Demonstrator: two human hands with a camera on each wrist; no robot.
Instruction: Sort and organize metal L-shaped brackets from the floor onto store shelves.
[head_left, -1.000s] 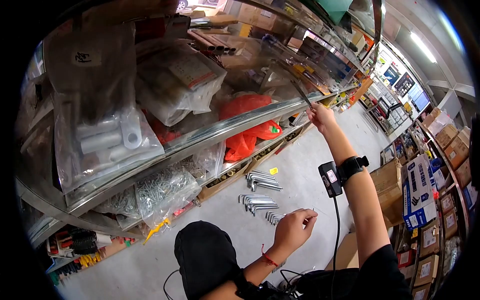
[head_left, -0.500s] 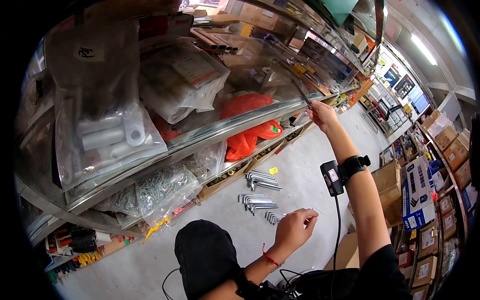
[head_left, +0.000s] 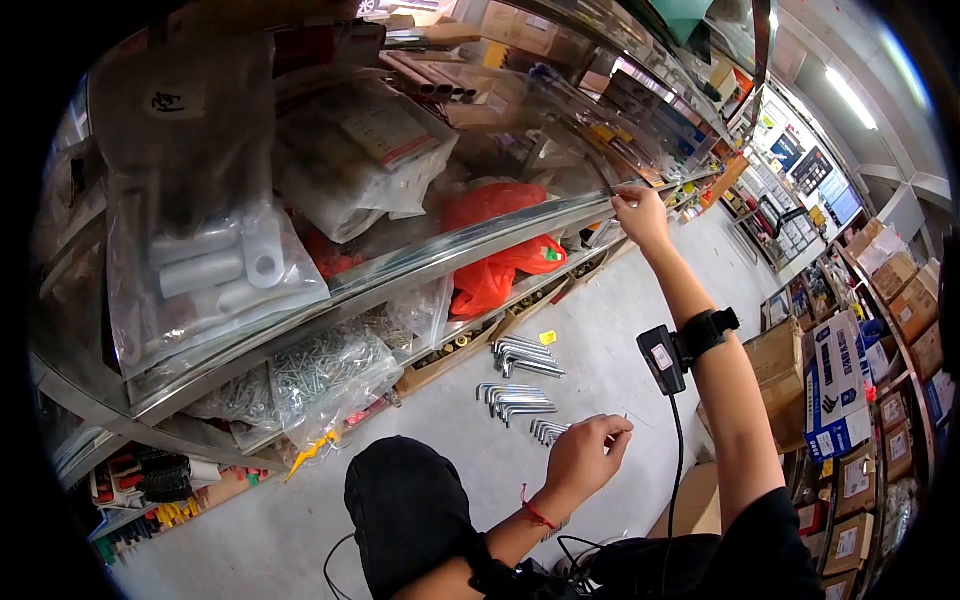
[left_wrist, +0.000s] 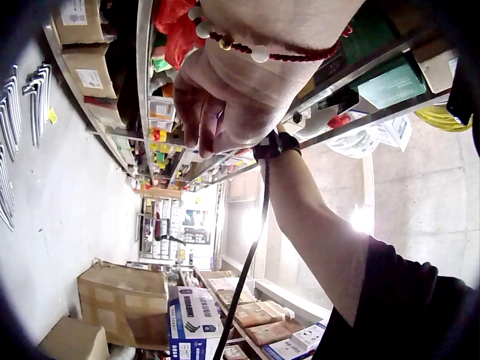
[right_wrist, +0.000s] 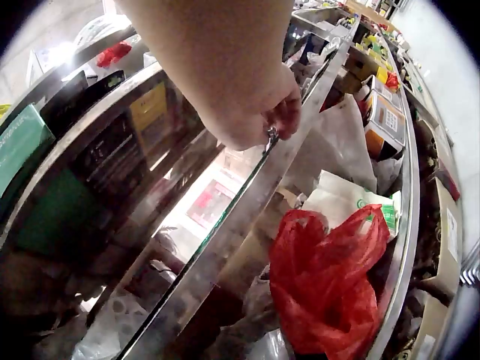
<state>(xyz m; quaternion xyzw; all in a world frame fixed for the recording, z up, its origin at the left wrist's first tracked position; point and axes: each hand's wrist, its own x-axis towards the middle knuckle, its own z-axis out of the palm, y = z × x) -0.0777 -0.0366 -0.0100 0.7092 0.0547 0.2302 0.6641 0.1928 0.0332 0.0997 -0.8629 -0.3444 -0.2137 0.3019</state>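
- Grey floor (head_left: 280, 520): is running beside the metal shelf (head_left: 450, 250).
- Red bag (head_left: 490, 284): is hanging below the shelf's front edge.
- Right hand (head_left: 643, 214): is pinching narrowly at that edge.
- Left hand (head_left: 588, 455): is hovering out from the shelf, fingers loosely curling.
- L-shaped keys (head_left: 516, 402): are lying in groups, floor beside the shelf.
- Thin metal piece (right_wrist: 271, 138): is sitting in the right fingertips, shelf edge.

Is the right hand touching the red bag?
Apart. The right wrist view shows a wide gap between the right hand and the red bag.
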